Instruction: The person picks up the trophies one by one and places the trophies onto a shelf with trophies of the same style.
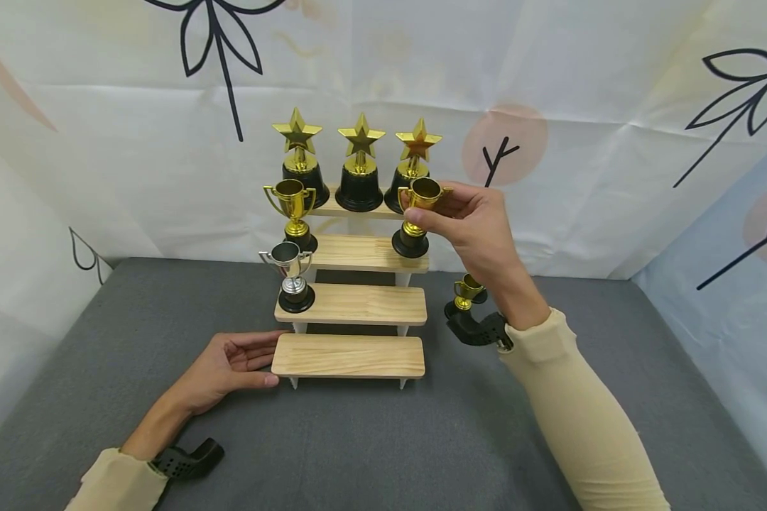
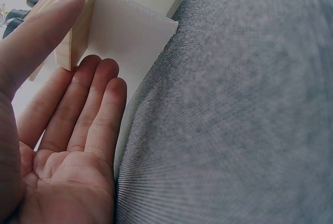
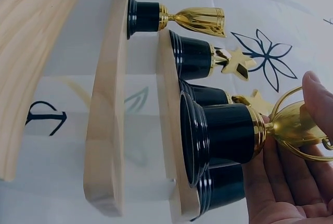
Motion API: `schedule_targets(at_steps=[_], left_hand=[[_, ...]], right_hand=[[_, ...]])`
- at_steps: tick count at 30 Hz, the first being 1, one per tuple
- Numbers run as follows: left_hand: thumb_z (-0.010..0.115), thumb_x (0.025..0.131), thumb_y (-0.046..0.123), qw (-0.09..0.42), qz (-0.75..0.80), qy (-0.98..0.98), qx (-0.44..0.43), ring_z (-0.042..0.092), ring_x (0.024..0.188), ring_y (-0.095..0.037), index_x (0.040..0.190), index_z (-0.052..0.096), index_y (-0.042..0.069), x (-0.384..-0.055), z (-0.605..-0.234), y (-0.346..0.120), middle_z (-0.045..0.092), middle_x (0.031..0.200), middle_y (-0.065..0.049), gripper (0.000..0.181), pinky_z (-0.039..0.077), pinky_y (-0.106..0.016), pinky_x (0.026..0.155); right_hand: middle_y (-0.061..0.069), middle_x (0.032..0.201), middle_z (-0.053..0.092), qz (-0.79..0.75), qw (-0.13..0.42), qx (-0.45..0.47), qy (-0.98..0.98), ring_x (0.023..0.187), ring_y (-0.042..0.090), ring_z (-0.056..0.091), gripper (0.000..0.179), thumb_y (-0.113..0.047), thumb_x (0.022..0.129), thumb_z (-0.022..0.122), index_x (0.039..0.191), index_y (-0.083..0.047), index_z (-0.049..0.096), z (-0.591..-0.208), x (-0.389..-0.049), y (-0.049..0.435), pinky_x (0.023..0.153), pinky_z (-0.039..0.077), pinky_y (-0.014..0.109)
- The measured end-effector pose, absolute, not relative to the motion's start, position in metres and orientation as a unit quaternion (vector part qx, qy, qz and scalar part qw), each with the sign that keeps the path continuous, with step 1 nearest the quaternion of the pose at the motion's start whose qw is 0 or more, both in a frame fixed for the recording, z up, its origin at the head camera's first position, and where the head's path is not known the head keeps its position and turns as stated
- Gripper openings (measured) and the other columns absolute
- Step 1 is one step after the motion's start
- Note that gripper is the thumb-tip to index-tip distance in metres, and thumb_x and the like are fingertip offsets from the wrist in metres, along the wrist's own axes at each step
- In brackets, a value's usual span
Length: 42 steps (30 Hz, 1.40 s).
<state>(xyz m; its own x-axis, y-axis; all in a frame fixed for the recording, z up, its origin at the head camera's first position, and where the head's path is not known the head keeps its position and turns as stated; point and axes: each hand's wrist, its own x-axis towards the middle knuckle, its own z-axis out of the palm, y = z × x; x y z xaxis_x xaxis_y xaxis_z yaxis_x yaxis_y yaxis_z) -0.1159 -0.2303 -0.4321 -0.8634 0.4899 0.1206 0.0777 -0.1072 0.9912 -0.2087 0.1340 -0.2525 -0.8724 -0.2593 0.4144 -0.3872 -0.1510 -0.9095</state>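
Note:
My right hand (image 1: 479, 223) pinches a small gold trophy cup (image 1: 420, 195) by its bowl, thumb in front and fingers behind. The cup is upright over the right end of the second shelf from the top (image 1: 367, 253); in the right wrist view its black base (image 3: 223, 135) shows apart from that shelf's board. At the left end of the lowest wooden shelf (image 1: 351, 355), my left hand (image 1: 233, 365) rests with straight fingers. In the left wrist view its fingertips (image 2: 109, 67) are right at the board's end and the white support (image 2: 125, 39).
Gold star trophies (image 1: 361, 167) line the top shelf. Another gold cup (image 1: 292, 202) stands at the second shelf's left end, a silver cup (image 1: 289, 266) on the shelf below. More gold cups (image 1: 466, 291) stand on the grey table (image 1: 358, 454), partly behind my right wrist.

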Motion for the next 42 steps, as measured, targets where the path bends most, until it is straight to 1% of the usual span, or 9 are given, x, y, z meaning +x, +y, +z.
schedule_targets(at_steps=[5,10,15,21,24,32,38,42], left_hand=[[0.075,0.082,-0.016,0.145,0.708,0.657,0.215,0.062,0.124,-0.017,0.140,0.037,-0.026,-0.116,-0.432,-0.230,0.059,0.140,-0.016,0.069,0.053,-0.033,0.103],[0.075,0.082,-0.016,0.145,0.707,0.658,0.215,0.062,0.124,-0.017,0.139,0.038,-0.026,-0.117,-0.431,-0.230,0.060,0.139,-0.014,0.069,0.053,-0.033,0.103],[0.075,0.082,-0.015,0.144,0.706,0.660,0.211,0.062,0.123,-0.017,0.139,0.038,-0.026,-0.117,-0.431,-0.230,0.060,0.139,-0.015,0.070,0.053,-0.033,0.102],[0.074,0.082,-0.016,0.146,0.712,0.652,0.217,0.062,0.123,-0.018,0.140,0.037,-0.026,-0.118,-0.431,-0.230,0.062,0.138,-0.009,0.070,0.054,-0.033,0.102],[0.074,0.082,-0.016,0.147,0.714,0.648,0.220,0.062,0.123,-0.019,0.140,0.037,-0.026,-0.118,-0.432,-0.230,0.062,0.137,-0.006,0.069,0.054,-0.033,0.102],[0.074,0.082,-0.016,0.147,0.713,0.650,0.218,0.062,0.123,-0.019,0.140,0.037,-0.026,-0.118,-0.432,-0.230,0.062,0.138,-0.010,0.069,0.054,-0.034,0.102],[0.073,0.083,-0.017,0.148,0.716,0.645,0.223,0.062,0.124,-0.019,0.140,0.037,-0.026,-0.118,-0.433,-0.231,0.063,0.137,-0.005,0.069,0.053,-0.034,0.102],[0.074,0.082,-0.017,0.147,0.717,0.645,0.223,0.062,0.124,-0.018,0.140,0.037,-0.026,-0.117,-0.433,-0.231,0.063,0.136,-0.004,0.069,0.053,-0.033,0.102]], right_hand=[[0.013,0.103,0.075,0.709,0.046,0.251,-0.658,0.097,0.024,0.071,0.030,0.008,0.084,0.077,0.113,0.006,0.074,-0.253,-0.210,0.130,0.084,0.063,0.032],[0.012,0.104,0.075,0.707,0.045,0.254,-0.658,0.098,0.024,0.071,0.031,0.009,0.084,0.077,0.115,0.006,0.073,-0.253,-0.212,0.125,0.084,0.063,0.033],[0.013,0.105,0.075,0.708,0.040,0.258,-0.656,0.100,0.025,0.071,0.033,0.011,0.085,0.075,0.118,0.009,0.071,-0.254,-0.214,0.117,0.086,0.063,0.035],[0.013,0.105,0.075,0.705,0.038,0.259,-0.660,0.100,0.025,0.071,0.032,0.010,0.086,0.075,0.118,0.009,0.070,-0.254,-0.213,0.109,0.086,0.063,0.037],[0.014,0.105,0.075,0.710,0.030,0.260,-0.654,0.101,0.025,0.071,0.031,0.010,0.086,0.075,0.117,0.009,0.071,-0.255,-0.214,0.106,0.089,0.063,0.038],[0.016,0.108,0.074,0.715,0.020,0.261,-0.648,0.103,0.027,0.071,0.032,0.010,0.087,0.073,0.119,0.011,0.069,-0.259,-0.216,0.097,0.092,0.061,0.040],[0.017,0.107,0.074,0.712,0.022,0.259,-0.653,0.102,0.028,0.071,0.032,0.009,0.087,0.074,0.119,0.011,0.069,-0.259,-0.217,0.091,0.092,0.061,0.041],[0.017,0.107,0.074,0.711,0.023,0.256,-0.654,0.102,0.027,0.071,0.032,0.010,0.087,0.074,0.119,0.011,0.069,-0.260,-0.217,0.087,0.092,0.062,0.040]])
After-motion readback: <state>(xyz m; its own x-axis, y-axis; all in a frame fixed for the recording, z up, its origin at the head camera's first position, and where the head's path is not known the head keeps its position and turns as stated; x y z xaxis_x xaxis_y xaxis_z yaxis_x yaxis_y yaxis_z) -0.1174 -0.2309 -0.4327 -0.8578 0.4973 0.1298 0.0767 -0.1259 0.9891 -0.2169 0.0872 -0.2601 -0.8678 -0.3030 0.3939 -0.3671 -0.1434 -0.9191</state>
